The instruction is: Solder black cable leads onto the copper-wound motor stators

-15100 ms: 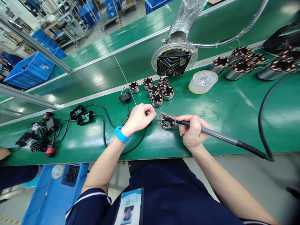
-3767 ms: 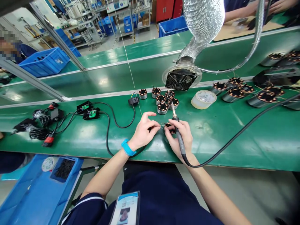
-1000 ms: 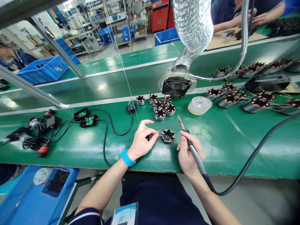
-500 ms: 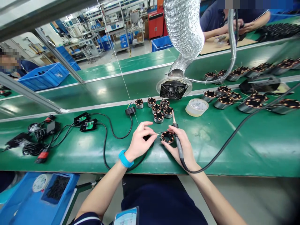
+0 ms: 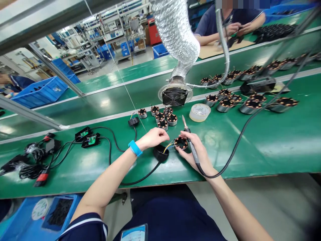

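A small copper-wound stator [image 5: 181,143] lies on the green bench [image 5: 250,144] in front of me. My right hand [image 5: 195,151] holds a soldering iron [image 5: 190,142] with its tip pointing up and away, and its fingertips touch the stator. Coloured wires run from the stator to a round black connector [image 5: 161,152] on a black cable. My left hand [image 5: 153,137] hovers just above and left of the connector with its fingers curled together; what it holds, if anything, is too small to see. A thin solder wire [image 5: 125,88] hangs down toward it.
Several finished stators [image 5: 160,115] cluster behind my hands, near a fume fan [image 5: 174,96] on a silver duct and a roll of tape [image 5: 199,112]. Larger stators [image 5: 248,105] line the right. Black cables and circuit boards [image 5: 86,137] lie at left. Another person works across the line.
My left hand has lifted off the wires at the stator and drawn back left, uncovering the black connector. The right hand still holds the iron against the stator. The view has tilted up.
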`<state>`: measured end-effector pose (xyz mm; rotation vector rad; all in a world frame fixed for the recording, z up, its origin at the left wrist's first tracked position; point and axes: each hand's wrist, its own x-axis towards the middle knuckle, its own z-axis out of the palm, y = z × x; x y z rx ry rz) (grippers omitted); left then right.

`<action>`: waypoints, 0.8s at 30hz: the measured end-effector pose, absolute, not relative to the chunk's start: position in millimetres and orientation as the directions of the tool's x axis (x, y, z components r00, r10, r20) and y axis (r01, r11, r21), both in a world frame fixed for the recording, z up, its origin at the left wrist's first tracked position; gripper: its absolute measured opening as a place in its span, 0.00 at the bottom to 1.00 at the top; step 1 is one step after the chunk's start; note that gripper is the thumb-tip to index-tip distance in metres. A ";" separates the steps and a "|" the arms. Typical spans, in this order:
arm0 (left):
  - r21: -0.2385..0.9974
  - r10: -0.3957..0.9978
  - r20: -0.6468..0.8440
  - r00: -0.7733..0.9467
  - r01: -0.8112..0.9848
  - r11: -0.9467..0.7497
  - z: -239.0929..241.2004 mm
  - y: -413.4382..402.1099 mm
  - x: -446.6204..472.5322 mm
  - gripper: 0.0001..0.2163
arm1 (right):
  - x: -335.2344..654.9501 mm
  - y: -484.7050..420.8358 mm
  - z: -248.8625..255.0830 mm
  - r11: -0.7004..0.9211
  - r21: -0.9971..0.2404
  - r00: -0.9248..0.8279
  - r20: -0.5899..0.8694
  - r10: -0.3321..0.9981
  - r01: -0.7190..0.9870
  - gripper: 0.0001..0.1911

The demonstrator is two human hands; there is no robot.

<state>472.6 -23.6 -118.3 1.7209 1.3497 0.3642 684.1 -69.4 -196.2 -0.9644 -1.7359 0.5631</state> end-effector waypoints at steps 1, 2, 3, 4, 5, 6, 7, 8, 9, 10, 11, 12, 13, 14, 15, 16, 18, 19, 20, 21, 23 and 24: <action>0.783 0.872 -0.308 0.381 0.622 0.004 -118.7 -18.4 479.1 0.14 | 684.8 -69.3 -197.8 0.564 -0.755 -0.142 0.552 0.822 0.333 0.30; 0.776 0.855 -0.339 0.393 0.631 0.018 -118.9 -14.0 485.2 0.17 | 685.2 -69.3 -199.4 0.559 -0.762 -0.134 0.549 0.825 0.326 0.30; 0.762 0.840 -0.373 0.395 0.646 0.034 -118.7 -10.3 490.7 0.21 | 685.4 -69.4 -200.7 0.554 -0.770 -0.126 0.545 0.829 0.318 0.30; 0.748 0.826 -0.405 0.392 0.662 0.052 -118.2 -7.3 495.3 0.23 | 685.6 -69.5 -201.7 0.549 -0.777 -0.119 0.541 0.833 0.307 0.29; 0.737 0.814 -0.432 0.387 0.672 0.072 -117.3 -5.0 499.0 0.25 | 685.9 -69.5 -202.4 0.543 -0.784 -0.114 0.536 0.836 0.299 0.29; 0.731 0.798 -0.461 0.387 0.676 0.095 -116.0 -3.3 501.4 0.26 | 686.2 -69.5 -202.8 0.539 -0.790 -0.113 0.531 0.840 0.292 0.29; 0.729 0.774 -0.495 0.395 0.673 0.123 -114.4 -2.2 502.6 0.27 | 686.6 -69.5 -203.0 0.538 -0.793 -0.114 0.529 0.841 0.285 0.29; 0.729 0.742 -0.532 0.408 0.667 0.156 -112.4 -1.6 502.6 0.27 | 687.0 -69.3 -203.0 0.537 -0.796 -0.117 0.527 0.842 0.279 0.29; 0.728 0.706 -0.570 0.421 0.657 0.196 -110.4 -1.4 501.4 0.27 | 687.4 -69.2 -203.0 0.540 -0.797 -0.119 0.529 0.840 0.272 0.29; 0.727 0.672 -0.602 0.431 0.643 0.238 -108.4 -1.5 499.1 0.27 | 687.7 -68.9 -202.8 0.543 -0.797 -0.121 0.531 0.838 0.265 0.30; 0.729 0.644 -0.625 0.442 0.626 0.278 -106.7 -1.6 496.1 0.27 | 687.8 -68.6 -202.5 0.547 -0.797 -0.120 0.535 0.836 0.256 0.30; 0.732 0.621 -0.639 0.454 0.607 0.309 -105.6 -1.7 492.5 0.27 | 687.8 -68.3 -202.1 0.551 -0.797 -0.118 0.540 0.833 0.247 0.30; 0.737 0.605 -0.645 0.467 0.589 0.331 -105.4 -1.7 488.8 0.27 | 687.6 -68.1 -201.4 0.558 -0.794 -0.116 0.547 0.829 0.240 0.30; 0.743 0.591 -0.647 0.482 0.573 0.346 -106.1 -1.6 485.2 0.27 | 687.3 -67.9 -200.4 0.567 -0.789 -0.112 0.557 0.823 0.237 0.30; 0.749 0.576 -0.647 0.500 0.560 0.355 -107.6 -1.5 482.0 0.27 | 687.1 -67.9 -199.2 0.577 -0.782 -0.108 0.569 0.815 0.237 0.30; 0.751 0.564 -0.648 0.512 0.553 0.361 -110.0 -1.6 479.1 0.27 | 686.8 -68.1 -197.7 0.588 -0.772 -0.102 0.583 0.806 0.241 0.31; 0.753 0.571 -0.646 0.506 0.547 0.367 -116.0 -2.1 474.3 0.27 | 686.8 -68.6 -194.7 0.614 -0.748 -0.084 0.615 0.784 0.251 0.33; 0.755 0.591 -0.641 0.491 0.542 0.369 -119.0 -2.4 472.1 0.27 | 687.1 -68.7 -193.4 0.624 -0.738 -0.077 0.628 0.774 0.255 0.34; 0.759 0.613 -0.633 0.473 0.534 0.372 -121.4 -2.8 469.9 0.27 | 687.5 -68.7 -192.4 0.633 -0.730 -0.074 0.638 0.766 0.259 0.36; 0.765 0.636 -0.624 0.455 0.523 0.376 -123.1 -3.1 467.7 0.27 | 687.9 -68.4 -191.8 0.640 -0.722 -0.072 0.647 0.759 0.262 0.38; 0.778 0.661 -0.608 0.440 0.497 0.385 -123.1 -3.8 464.3 0.27 | 688.6 -67.3 -192.1 0.649 -0.708 -0.071 0.659 0.749 0.277 0.41; 0.784 0.660 -0.604 0.447 0.483 0.390 -121.2 -4.6 463.8 0.27 | 688.7 -66.8 -192.8 0.657 -0.697 -0.071 0.668 0.741 0.287 0.41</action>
